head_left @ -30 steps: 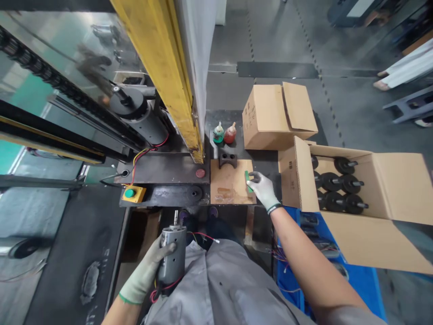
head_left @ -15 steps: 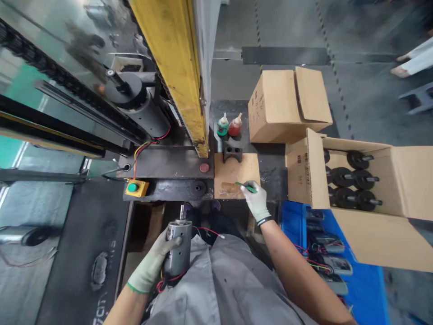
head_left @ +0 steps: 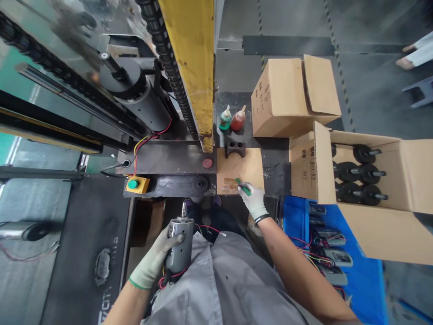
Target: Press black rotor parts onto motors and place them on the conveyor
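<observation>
The right hand has been drawing back along the brown board since a second ago, from the board's right edge to its near edge, and the green stick has swung from upright to slanting. Nearest the body, the left hand is wrapping its fingers tightly round one grey motor, shaft pointing away, red wires trailing below it. The right hand's fingers are pinching the green stick, its tip touching a smeared patch on the board. To the right, a blue tray is holding several wired parts, too tangled to count. On the board's far edge one black block is sitting, and behind it two bottles, one green, one red. Two cardboard boxes are crowding the surface's right side: the open box is showing six black rotors, the far box is bearing writing too small to read.
</observation>
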`<state>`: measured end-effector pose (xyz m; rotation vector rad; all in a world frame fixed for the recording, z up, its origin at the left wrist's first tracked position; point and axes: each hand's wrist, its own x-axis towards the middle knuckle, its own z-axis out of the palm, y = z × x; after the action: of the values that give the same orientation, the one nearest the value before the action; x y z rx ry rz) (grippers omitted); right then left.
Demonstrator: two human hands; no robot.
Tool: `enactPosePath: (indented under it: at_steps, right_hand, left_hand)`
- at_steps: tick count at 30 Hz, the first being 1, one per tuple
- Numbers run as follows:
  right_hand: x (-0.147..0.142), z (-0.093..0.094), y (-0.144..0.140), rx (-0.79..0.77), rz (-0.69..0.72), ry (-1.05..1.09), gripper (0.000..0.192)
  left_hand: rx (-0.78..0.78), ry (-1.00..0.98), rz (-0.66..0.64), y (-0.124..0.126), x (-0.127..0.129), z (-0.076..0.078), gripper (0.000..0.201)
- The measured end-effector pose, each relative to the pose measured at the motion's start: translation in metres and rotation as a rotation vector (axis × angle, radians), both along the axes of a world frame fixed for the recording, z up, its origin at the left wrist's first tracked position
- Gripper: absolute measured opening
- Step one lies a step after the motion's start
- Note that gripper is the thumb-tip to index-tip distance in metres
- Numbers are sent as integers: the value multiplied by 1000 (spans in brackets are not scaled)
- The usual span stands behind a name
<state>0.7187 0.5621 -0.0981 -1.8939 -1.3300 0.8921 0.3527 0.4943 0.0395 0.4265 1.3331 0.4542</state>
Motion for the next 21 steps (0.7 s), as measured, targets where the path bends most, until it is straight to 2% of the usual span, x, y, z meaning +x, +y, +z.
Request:
enactPosePath:
  at_steps: [4,6,8,11,14,16,18,21]
  right_hand:
    - [6,14,-7,-13,9,-52,25]
    - [6,33,-14,-9,-8,-64,25]
    - [-3,61,-22,40,-39,-48,25]
    - [-37,111,-28,146,-40,98,17]
    - [-92,150,-27,186,129,323,5]
    - [-129,160,-24,193,271,408,4]
    - [-155,157,-21,204,378,410,6]
    - [-167,147,-20,214,461,322,7]
  left_hand:
    - [1,-29,-12,-1,-4,-6,59]
    - [34,-45,-23,-1,-5,-8,55]
    - [86,-58,-33,0,-5,-6,52]
    - [164,-96,-51,3,-6,-2,55]
    - [223,-109,-53,9,-7,4,61]
    - [250,-85,-54,11,-8,8,60]
    - [270,-60,-58,11,-10,12,58]
    - [281,-33,-61,10,-15,14,59]
